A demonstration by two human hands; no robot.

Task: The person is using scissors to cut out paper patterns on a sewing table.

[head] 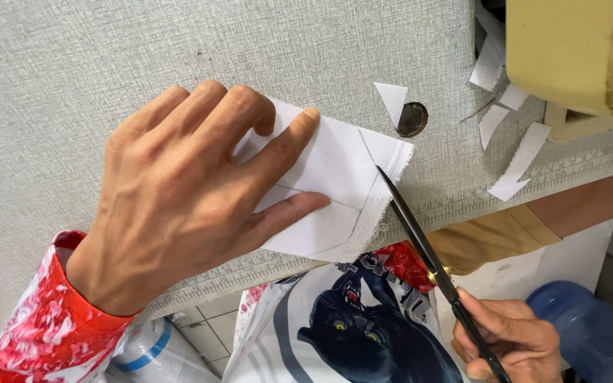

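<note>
head view: left hand (pixel 179 191) flat pinning white fabric (pixel 335 184); right hand (pixel 509 340) angling scissors (pixel 420 241).

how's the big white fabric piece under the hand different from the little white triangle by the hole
The fabric piece is much larger, four-sided and marked with pencil lines; the triangle is small and unmarked. The left hand presses the fabric piece flat while scissors in the right hand meet its frayed edge; the triangle lies loose, untouched. Both are white and rest on the grey table.

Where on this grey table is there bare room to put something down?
The widest bare stretch of the table lies above and left of the left hand. It is crowded to the right: the white fabric piece, scissors, paper scraps and a yellow machine base.
</note>
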